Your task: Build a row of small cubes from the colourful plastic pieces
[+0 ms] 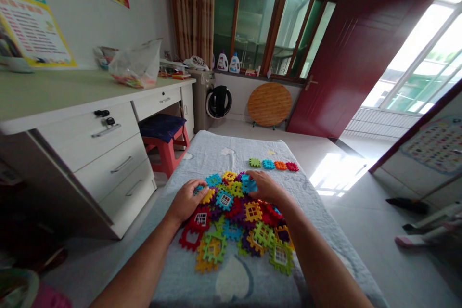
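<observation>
Red, yellow, green, blue and purple, the pile of toothed pieces (pixel 236 208) lies before me on a grey-blue cloth (pixel 260 145). At its ten o'clock my left hand (pixel 186 200) curls beside a yellow piece (pixel 208 196); at one o'clock my right hand (pixel 266 186) curves about a blue piece (pixel 247 184). They are well apart; whether either grips, I cannot tell. Farther toward one o'clock lies a row of four pieces (pixel 280 165).

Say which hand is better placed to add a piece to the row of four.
Probably the right hand: it's nearer the row and touches a blue piece; the left hand is farther away.
</observation>
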A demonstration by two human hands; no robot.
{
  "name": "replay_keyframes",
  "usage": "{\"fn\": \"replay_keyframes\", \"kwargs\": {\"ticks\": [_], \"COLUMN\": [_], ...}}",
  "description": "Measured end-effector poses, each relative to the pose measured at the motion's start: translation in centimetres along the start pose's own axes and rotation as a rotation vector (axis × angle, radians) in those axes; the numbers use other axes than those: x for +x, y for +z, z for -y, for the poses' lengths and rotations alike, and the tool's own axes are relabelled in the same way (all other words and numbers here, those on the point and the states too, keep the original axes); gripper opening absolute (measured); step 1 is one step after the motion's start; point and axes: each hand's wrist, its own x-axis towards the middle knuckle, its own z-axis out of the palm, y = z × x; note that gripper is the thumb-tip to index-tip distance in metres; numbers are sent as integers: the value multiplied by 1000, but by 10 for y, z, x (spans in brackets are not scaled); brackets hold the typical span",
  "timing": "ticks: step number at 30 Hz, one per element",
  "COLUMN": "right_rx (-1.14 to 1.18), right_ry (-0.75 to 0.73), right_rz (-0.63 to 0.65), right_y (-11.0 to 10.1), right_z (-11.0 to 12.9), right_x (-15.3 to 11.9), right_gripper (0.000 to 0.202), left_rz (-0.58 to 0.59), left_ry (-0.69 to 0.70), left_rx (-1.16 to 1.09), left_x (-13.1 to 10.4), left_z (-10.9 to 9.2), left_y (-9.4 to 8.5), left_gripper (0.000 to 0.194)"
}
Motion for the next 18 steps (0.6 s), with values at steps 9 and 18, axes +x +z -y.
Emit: {"fn": "replay_keyframes", "kwargs": {"ticks": [9,18], "right_rx": [5,-85], "right_ry": [17,11], "right_rz": [-61,-49], "right_y": [-5,-1], "right_z": [10,17], "right_x": [1,1], "right_gripper": [62,67], "left_rz": [16,16], "left_ry": [4,8], "left_rx": [17,11], "left_x": [1,1], "left_z": [0,-1], "left_y": [-1,-1], "left_gripper": [32,33]}}
